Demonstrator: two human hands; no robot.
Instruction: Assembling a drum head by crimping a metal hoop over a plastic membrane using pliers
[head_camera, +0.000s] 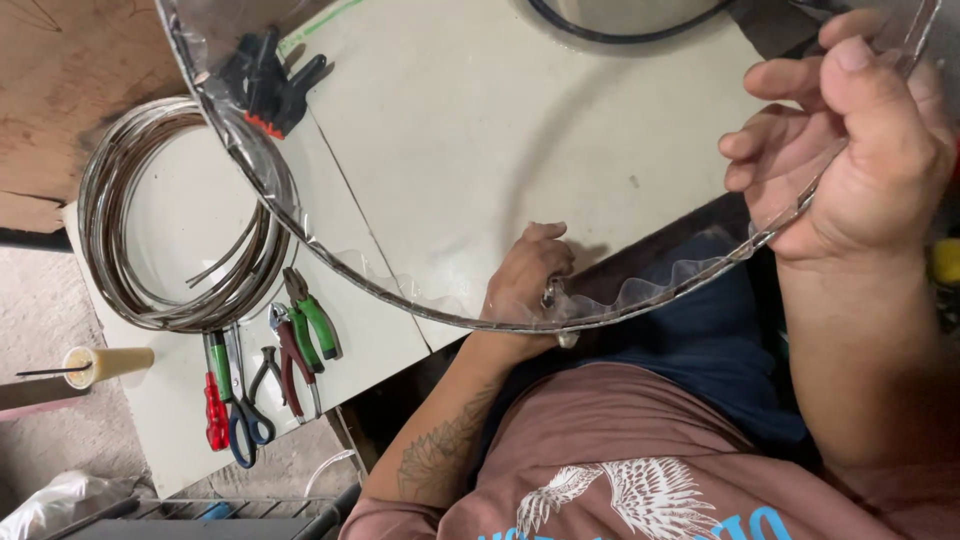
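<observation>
Right now both hands hold 1 big clear plastic hoop (330, 262) with a wavy rim, raised above the pale counter (470, 130). At the hoop's upper edge the right hand (850, 150) is wrapped around the rim; at its lower edge the left hand (528, 275) pinches a small metal piece against it. On the counter to the side lie a wire coil (130, 270), a black clamp (268, 85), pliers (308, 318) and scissors (240, 410).
</observation>
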